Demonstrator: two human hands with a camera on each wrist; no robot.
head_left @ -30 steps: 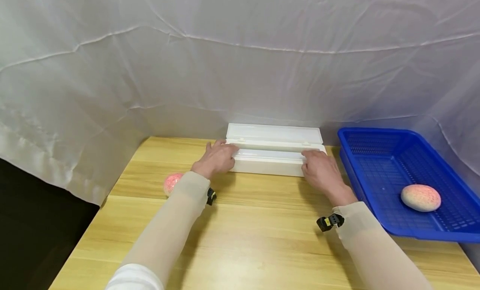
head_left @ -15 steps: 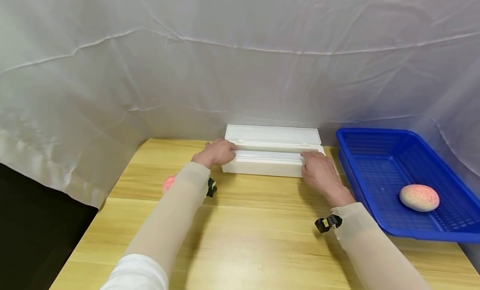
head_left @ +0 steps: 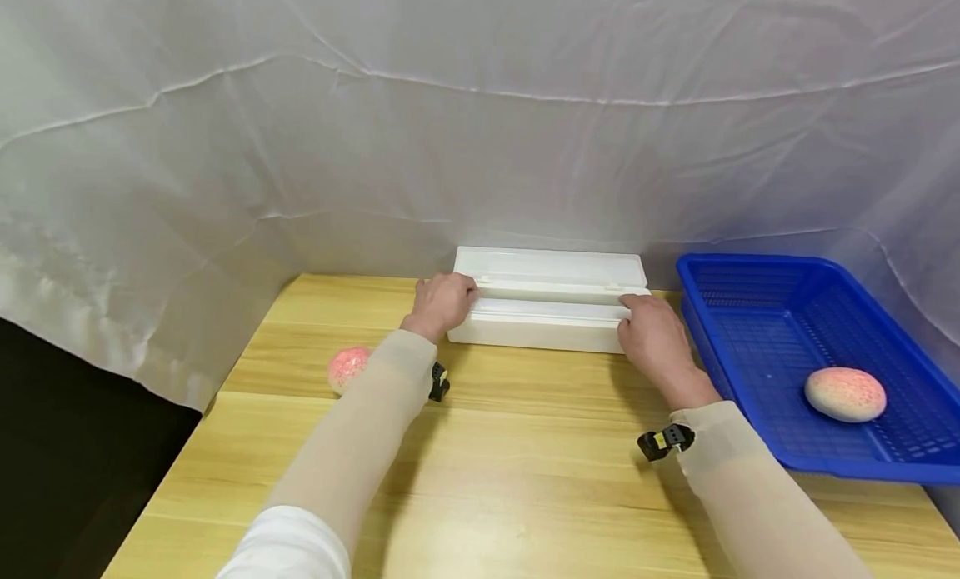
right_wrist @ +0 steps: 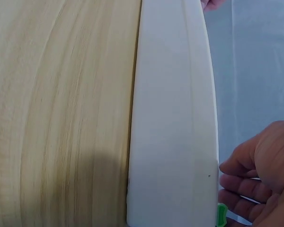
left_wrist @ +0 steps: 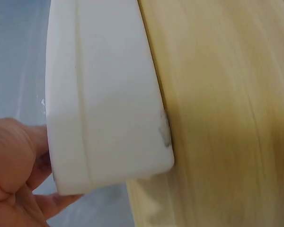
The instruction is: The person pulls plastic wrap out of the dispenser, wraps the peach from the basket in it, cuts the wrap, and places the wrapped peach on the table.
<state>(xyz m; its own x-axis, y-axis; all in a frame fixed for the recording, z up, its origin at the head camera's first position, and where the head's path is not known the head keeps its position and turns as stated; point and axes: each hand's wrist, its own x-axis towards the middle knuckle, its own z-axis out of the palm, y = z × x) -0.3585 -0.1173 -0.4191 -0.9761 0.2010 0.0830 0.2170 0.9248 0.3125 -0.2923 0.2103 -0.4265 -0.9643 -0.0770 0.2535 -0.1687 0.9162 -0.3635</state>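
"At the far side of the wooden table point(head_left: 517, 487), what is that?"

"A long white box point(head_left: 536, 335), its lid point(head_left: 551, 266) tipped open behind it, before the grey cloth point(head_left: 525, 162)."

"And the hands?"

"The left hand point(head_left: 444, 302) curls round the box's left end, holding it. The right hand point(head_left: 660, 346) is at the box's right end, fingers bent by the rim; I can't tell whether they grip."

"Something green there?"

"Yes, a small green piece point(right_wrist: 221, 215) at the box's edge, just beside the right fingers."

"What else is around the box?"

"To its right, a blue basket point(head_left: 765, 337) with a pink-and-cream oval point(head_left: 846, 394) inside. Left of the box and nearer the person, a rounded pink object point(head_left: 347, 367), partly behind the left sleeve point(head_left: 360, 437)."
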